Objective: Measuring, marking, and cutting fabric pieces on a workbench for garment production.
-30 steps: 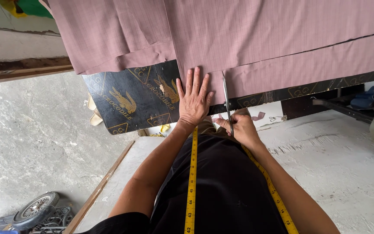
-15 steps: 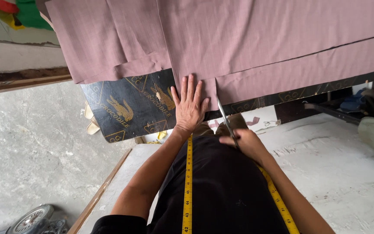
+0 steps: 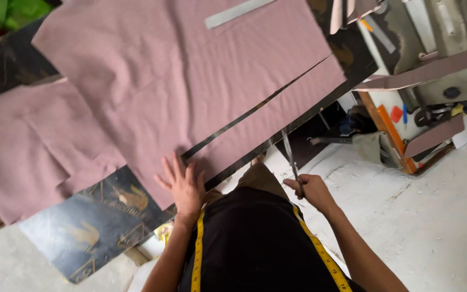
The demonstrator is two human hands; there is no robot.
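My L hand point(image 3: 184, 186) flat, fingers spread, on pink fabric point(image 3: 190, 81); R hand point(image 3: 312, 189) grips scissors point(image 3: 292, 160) just beside it.

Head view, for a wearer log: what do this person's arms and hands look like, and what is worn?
Both forearms are bare, with no gloves, rings or watch visible on the left hand or right hand. A black top is worn, with a yellow measuring tape draped over it.

Left hand point(image 3: 184, 186) flat, fingers spread; right hand point(image 3: 313, 190) closed in a grip.

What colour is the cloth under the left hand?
Dusty pink cloth, plain; the head view shows it under the left hand.
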